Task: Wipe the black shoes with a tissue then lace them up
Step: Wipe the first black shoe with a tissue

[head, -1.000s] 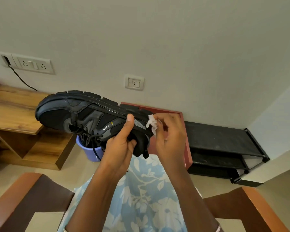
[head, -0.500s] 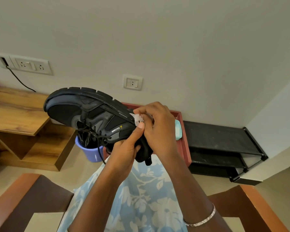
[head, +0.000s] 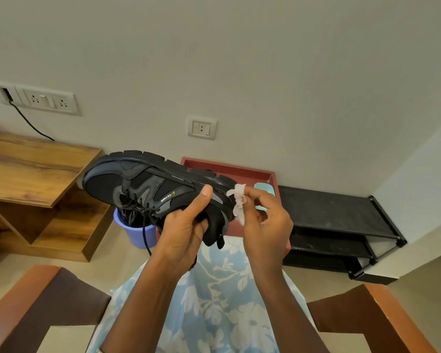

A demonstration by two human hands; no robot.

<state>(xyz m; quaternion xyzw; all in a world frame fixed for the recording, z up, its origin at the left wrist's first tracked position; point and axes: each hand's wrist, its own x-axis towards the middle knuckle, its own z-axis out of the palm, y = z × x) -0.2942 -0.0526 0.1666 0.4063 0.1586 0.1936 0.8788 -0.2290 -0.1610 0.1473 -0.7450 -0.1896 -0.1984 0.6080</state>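
Left hand gripping shoe at heel end, sole up, long axis crosswise, toe pointing left; right hand pinching tissue just beside heel.

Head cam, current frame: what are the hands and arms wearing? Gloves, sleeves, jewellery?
No gloves or rings on the left hand or right hand. Both forearms bare to the frame's bottom edge; no sleeve or watch in view. The lap garment is light blue with a white floral print.
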